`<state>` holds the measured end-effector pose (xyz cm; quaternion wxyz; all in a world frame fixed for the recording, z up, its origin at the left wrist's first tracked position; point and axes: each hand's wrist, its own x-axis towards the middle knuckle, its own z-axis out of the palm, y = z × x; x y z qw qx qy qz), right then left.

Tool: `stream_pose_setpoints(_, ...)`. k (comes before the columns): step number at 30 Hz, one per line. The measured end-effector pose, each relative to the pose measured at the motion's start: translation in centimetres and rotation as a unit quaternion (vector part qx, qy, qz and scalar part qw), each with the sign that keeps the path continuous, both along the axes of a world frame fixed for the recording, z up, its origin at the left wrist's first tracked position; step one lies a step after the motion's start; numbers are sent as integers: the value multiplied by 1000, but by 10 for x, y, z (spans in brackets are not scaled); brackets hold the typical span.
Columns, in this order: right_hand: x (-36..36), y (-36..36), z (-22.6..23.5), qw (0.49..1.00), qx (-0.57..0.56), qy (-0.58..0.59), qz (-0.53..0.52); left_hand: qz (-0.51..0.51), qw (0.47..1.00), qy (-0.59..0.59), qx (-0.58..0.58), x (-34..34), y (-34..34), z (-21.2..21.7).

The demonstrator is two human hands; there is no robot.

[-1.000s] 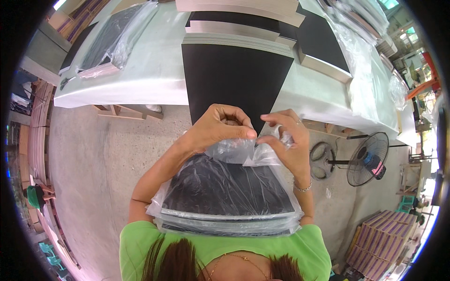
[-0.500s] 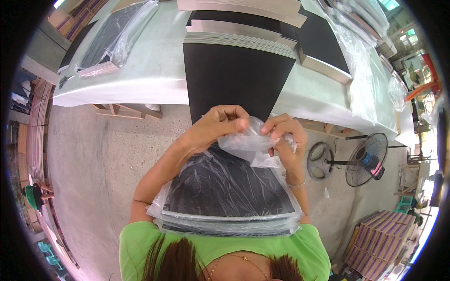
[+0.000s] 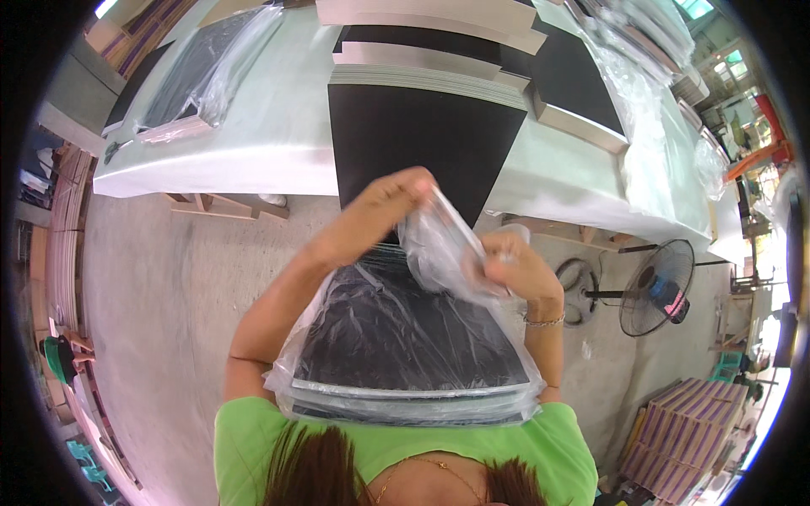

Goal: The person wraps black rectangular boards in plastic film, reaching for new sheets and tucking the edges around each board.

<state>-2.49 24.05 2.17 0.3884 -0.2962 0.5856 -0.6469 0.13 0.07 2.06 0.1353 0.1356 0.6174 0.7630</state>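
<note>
A stack of black sheets wrapped in a clear plastic bag (image 3: 413, 337) leans against my body, its far end by the table. Closed on an edge of the bag's loose plastic, my left hand (image 3: 396, 196) is raised over the far end of the stack. My right hand (image 3: 516, 266) grips the bunched plastic farther right; its fingers are blurred by motion. Between the two hands the plastic is pulled into a taut slanting edge. Just beyond them, an unwrapped black board (image 3: 426, 126) on a pile of boards juts over the table edge.
The white-covered table (image 3: 287, 156) spans the far side. On it lie a plastic-wrapped stack (image 3: 198, 76) at left, scissors (image 3: 116, 150) and a black-topped stack (image 3: 580, 84) at right. A standing fan (image 3: 658, 287) is at right, above a striped stack of boxes (image 3: 688, 438).
My left hand has risen and drawn the plastic up and away. My right hand has moved slightly down, and the plastic between them has gone from bunched to stretched.
</note>
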Motion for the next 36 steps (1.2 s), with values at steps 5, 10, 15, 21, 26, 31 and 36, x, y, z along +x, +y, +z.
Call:
stream_pose_setpoints(5,-12,25,-48,938,-281,-202,34,-102,914,-280,274,5,-9,3)
stream_pose_setpoints(10,-19,27,-59,790,-410,-416,-188,-120,948,-153,251,13,-26,-41)
stream_pose_setpoints(15,1,20,-49,960,-201,-195,-4,160,893,-112,406,20,-39,-36)
stream_pose_setpoints(21,-4,53,-73,877,-355,-201,-254,14,980,-20,196,10,-42,-96)
stream_pose_setpoints(26,-18,32,-45,764,-574,-269,-119,-147,956,-157,202,19,-27,-79)
stream_pose_setpoints(31,1,11,-22,724,-584,-349,-116,-90,914,-282,278,14,-48,-106)
stream_pose_setpoints(36,3,38,-78,838,-310,-308,-328,-159,838,-86,515,9,-82,-130)
